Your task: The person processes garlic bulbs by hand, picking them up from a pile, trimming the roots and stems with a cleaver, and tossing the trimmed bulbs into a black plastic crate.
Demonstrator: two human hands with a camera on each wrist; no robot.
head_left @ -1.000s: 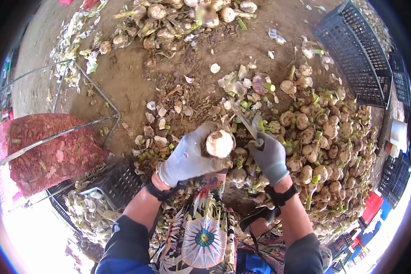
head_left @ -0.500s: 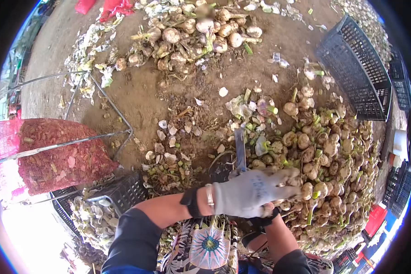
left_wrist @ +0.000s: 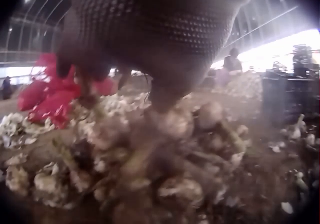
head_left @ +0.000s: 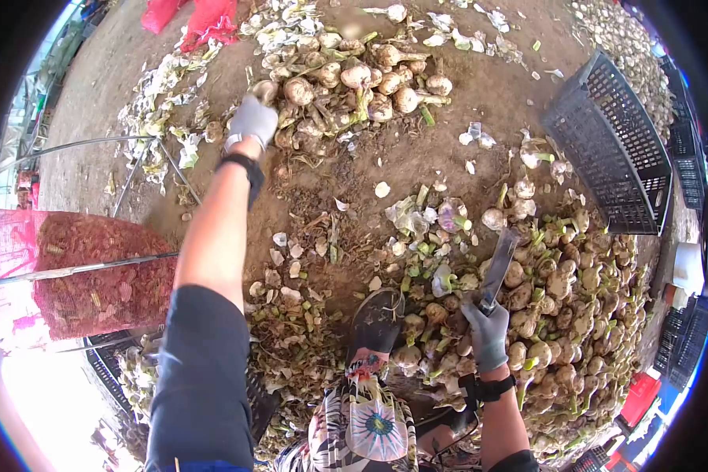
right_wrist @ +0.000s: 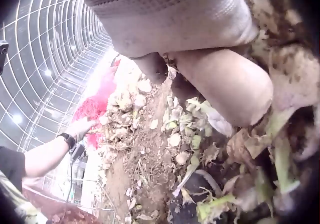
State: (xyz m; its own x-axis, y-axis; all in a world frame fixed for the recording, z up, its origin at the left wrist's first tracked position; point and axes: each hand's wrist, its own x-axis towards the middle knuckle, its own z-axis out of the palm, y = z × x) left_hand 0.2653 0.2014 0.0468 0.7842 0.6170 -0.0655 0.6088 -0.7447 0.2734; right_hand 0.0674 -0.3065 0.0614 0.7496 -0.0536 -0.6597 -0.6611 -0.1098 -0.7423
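My gloved left hand (head_left: 252, 123) reaches far forward to the left end of a pile of garlic bulbs (head_left: 356, 76). Its fingertips are right by a garlic bulb (head_left: 265, 93) there. The left wrist view is blurred, with the thumb and the fingers (left_wrist: 167, 91) apart above the bulbs. In my gloved right hand (head_left: 489, 334) I grip a knife (head_left: 499, 263), blade pointing forward. The rounded, pale end of its handle (right_wrist: 232, 86) sticks out below the palm in the right wrist view. A big heap of garlic with cut stems (head_left: 578, 315) lies around this hand.
At the right stands a black plastic crate (head_left: 610, 145). A red mesh sack (head_left: 106, 275) with a metal frame (head_left: 79, 270) is at the left. Peeled skins (head_left: 283, 295) and trimmings litter the ground near my shoe (head_left: 376, 318). Red bags (head_left: 210, 23) lie at the back.
A second ago my left hand held a trimmed garlic bulb near the knife. It crossed over to the right-hand heap, then swung far forward and left, without that bulb. My right hand keeps the knife.
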